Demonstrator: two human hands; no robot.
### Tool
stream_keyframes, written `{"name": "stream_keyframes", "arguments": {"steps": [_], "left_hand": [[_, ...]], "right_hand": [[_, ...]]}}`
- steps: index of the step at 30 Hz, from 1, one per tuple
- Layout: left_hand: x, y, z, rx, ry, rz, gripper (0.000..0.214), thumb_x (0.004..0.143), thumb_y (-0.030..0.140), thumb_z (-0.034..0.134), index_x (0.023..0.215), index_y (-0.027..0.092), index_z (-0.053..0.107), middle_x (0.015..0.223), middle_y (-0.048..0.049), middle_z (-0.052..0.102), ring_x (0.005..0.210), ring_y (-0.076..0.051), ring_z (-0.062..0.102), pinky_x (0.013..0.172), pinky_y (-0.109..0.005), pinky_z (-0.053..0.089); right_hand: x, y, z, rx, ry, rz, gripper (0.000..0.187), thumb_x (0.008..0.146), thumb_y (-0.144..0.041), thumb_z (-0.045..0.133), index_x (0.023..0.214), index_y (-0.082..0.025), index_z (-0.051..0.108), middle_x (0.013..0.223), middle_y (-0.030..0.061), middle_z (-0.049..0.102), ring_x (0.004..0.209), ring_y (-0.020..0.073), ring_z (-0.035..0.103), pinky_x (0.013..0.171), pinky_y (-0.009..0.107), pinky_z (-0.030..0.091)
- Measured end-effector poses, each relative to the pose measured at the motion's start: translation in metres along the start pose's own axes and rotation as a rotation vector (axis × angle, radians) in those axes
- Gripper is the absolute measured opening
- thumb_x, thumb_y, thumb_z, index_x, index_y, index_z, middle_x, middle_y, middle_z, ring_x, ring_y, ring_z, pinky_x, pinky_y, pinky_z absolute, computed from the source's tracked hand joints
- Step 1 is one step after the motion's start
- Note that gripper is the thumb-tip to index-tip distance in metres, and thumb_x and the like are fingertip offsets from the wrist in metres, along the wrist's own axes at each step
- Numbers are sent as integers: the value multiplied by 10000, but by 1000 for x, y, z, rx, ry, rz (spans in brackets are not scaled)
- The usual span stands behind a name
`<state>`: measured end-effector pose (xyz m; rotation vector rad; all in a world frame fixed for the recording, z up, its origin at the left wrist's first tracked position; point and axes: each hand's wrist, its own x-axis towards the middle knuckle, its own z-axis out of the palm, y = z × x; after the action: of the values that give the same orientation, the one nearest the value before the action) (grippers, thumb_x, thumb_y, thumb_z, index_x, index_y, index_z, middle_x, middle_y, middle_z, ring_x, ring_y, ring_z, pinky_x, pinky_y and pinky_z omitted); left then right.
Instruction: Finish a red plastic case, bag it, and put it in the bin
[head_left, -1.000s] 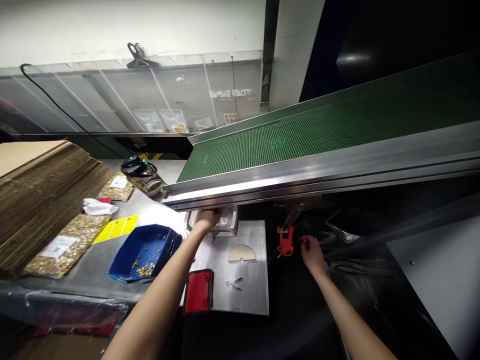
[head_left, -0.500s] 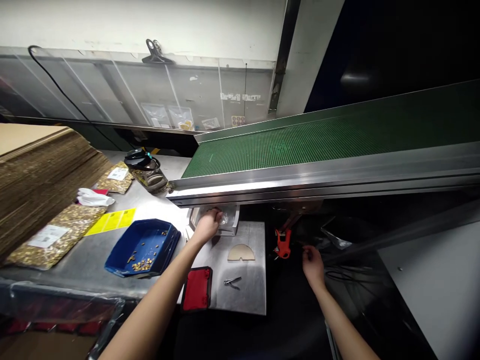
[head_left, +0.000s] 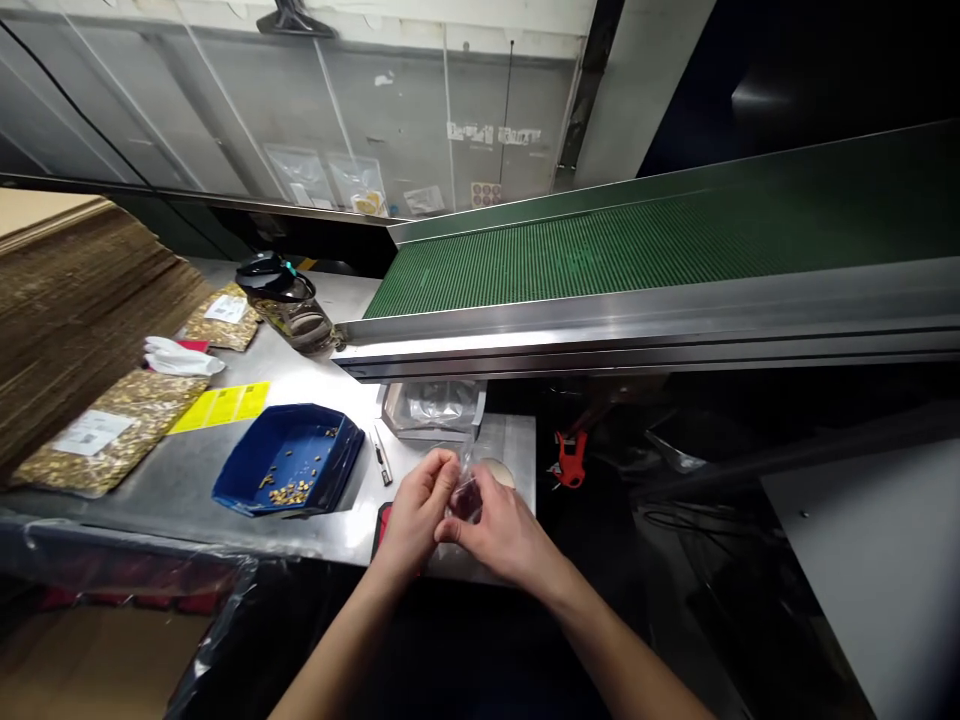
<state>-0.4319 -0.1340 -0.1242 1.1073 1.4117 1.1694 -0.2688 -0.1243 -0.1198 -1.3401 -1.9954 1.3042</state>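
Observation:
My left hand (head_left: pixel 417 518) and my right hand (head_left: pixel 504 530) meet over the near edge of the metal plate (head_left: pixel 517 440). Both pinch a small clear plastic bag (head_left: pixel 466 490) held upright between them. Just behind, under the conveyor rail, stands a metal tray of clear bags (head_left: pixel 433 408). A blue tray (head_left: pixel 289 470) with a few small gold parts lies to the left of my left hand. A red box (head_left: pixel 381 525) is mostly hidden under my left hand.
A green conveyor belt (head_left: pixel 600 260) runs to the right above the bench. Stacked cardboard (head_left: pixel 67 310), two bags of gold parts (head_left: pixel 105 430), a yellow label (head_left: pixel 221 405), a white glove (head_left: pixel 176 358) and a jar (head_left: pixel 289 305) lie left. Red pliers (head_left: pixel 571 460) hang at right.
My left hand drew back from the bag tray with a clear bag. My right hand came in from the red pliers and joined it. The view tilted down.

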Motion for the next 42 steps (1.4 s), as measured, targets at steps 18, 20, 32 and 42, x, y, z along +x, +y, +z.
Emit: {"name": "stream_keyframes", "arguments": {"steps": [18,20,32,42], "left_hand": [[-181,-68,-63,494,367,-304,162,889,426,603,842,271,618,656,37,457,575,-165,444,560,-247,387],[-195,-76,-65,505,270,-340,259,896,492,629,780,261,606,638,38,422,569,-162,422,556,-250,368],[-224,-98,-60,-388,491,-703,522,687,717,814,791,226,670,646,7,568,559,-170,531,533,-266,420],[-199,-91,-77,-103,546,-619,671,718,857,655,691,187,650,512,16,506,458,-166,482,488,-298,470]], "right_hand": [[-40,-12,86,-209,-335,143,366,955,-425,559,663,-204,552,650,-10,582,600,127,455,601,306,203],[-27,-15,78,-148,-397,164,498,923,-500,626,556,-192,492,543,-36,486,552,106,416,579,291,224],[-49,37,117,901,-466,740,605,777,-704,756,1095,-201,650,1192,83,718,598,56,584,517,193,446],[-23,23,160,1183,-77,827,505,727,-598,847,978,-217,629,818,-30,617,466,26,342,418,176,286]]}}
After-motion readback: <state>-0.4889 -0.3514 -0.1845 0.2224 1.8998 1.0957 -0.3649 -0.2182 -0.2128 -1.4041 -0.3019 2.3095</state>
